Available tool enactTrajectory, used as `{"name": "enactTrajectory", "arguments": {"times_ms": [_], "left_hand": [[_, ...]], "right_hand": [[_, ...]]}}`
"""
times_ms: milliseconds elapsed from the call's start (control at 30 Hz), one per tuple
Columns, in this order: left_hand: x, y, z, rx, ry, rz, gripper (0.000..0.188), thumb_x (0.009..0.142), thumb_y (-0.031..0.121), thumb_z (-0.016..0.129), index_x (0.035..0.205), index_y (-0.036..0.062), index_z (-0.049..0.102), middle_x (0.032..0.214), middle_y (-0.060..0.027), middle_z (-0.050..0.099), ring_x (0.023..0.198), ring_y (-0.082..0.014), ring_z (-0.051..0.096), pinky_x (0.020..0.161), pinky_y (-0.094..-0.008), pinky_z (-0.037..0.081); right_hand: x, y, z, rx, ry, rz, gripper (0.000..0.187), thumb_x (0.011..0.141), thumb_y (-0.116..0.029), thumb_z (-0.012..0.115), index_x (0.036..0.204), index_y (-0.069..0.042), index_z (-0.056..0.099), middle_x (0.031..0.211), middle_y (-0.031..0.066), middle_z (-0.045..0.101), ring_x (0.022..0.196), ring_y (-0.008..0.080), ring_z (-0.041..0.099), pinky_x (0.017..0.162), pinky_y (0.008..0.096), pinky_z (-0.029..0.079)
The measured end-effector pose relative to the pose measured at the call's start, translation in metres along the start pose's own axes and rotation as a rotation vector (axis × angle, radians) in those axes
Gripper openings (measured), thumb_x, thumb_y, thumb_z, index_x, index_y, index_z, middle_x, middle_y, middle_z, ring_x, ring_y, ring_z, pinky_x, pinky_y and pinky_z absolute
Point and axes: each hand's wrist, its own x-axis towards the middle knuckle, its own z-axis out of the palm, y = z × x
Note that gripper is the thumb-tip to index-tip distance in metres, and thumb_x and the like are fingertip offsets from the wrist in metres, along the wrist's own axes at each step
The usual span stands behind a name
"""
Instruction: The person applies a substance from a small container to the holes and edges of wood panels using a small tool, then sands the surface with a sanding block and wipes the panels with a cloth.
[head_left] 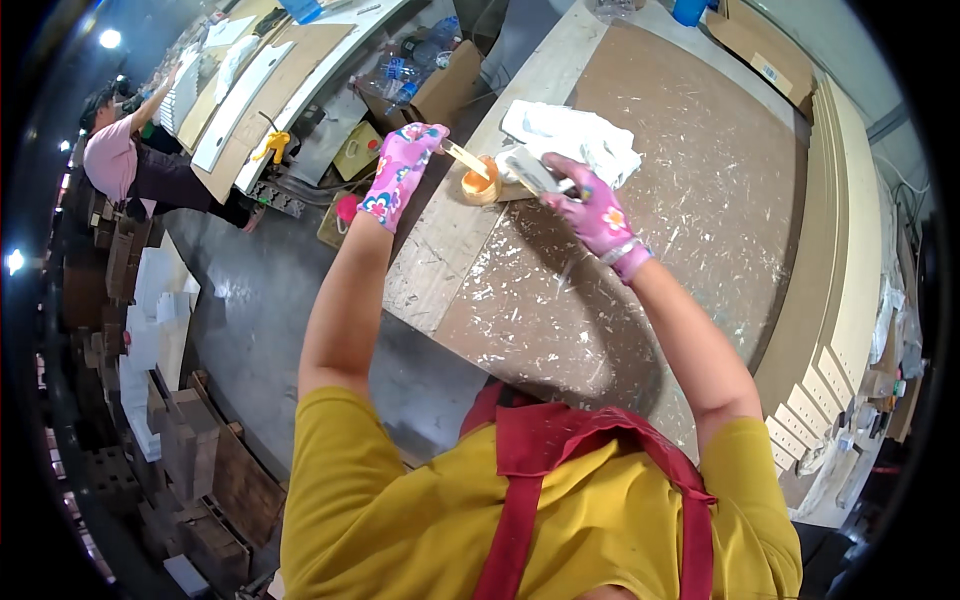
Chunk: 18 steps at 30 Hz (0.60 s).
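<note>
At the far left, a second person (125, 150) in a pink top leans over a long bench (262, 85) loaded with pale boards. Stacked wood blocks (190, 450) line the floor below.

The worker, in a yellow shirt and red apron, reaches both arms over a brown worktable (690, 200) speckled with white spots.

The left hand (402, 170), in a pink flowered glove, is closed in a pinch on a thin flat wooden stick (465, 158). The stick runs rightward from the fingertips, and its far end dips into a small round cup of amber glue (482, 182). The cup sits on the table between the two hands, just beside the left fingertips.

The right hand (590, 210), gloved alike, is wrapped around a pale grey oblong piece (530, 170). That piece points toward the cup and lies right beside its rim. Behind it rests a crumpled white cloth (575, 135).

At the far right, cream-coloured slats (845, 250) lie stacked along the table edge.
</note>
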Motion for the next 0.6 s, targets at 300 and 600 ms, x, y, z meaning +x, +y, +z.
{"name": "enactTrajectory", "arguments": {"times_ms": [300, 600], "left_hand": [[-0.025, 0.012, -0.012, -0.322, 0.047, -0.019, 0.028, 0.092, 0.027, 0.059, 0.095, -0.0002, 0.066, 0.104, -0.0099, 0.067, 0.099, -0.0154, 0.060, 0.092, -0.0297, 0.044], [-0.044, 0.011, -0.003, -0.439, 0.155, -0.020, 0.028, 0.093, 0.025, 0.059, 0.102, -0.0016, 0.065, 0.102, -0.0102, 0.067, 0.095, -0.0163, 0.063, 0.089, -0.0300, 0.049]], "right_hand": [[0.025, -0.011, 0.027, -0.382, -0.046, -0.162, 0.049, 0.083, -0.012, 0.063, 0.130, -0.013, 0.050, 0.118, 0.0172, 0.056, 0.102, 0.0358, 0.060, 0.086, 0.0417, 0.050], [0.016, -0.006, 0.023, 0.146, -0.071, 0.153, 0.047, 0.087, -0.012, 0.061, 0.132, -0.009, 0.049, 0.106, 0.0147, 0.060, 0.085, 0.0262, 0.063, 0.074, 0.0353, 0.053]]}}
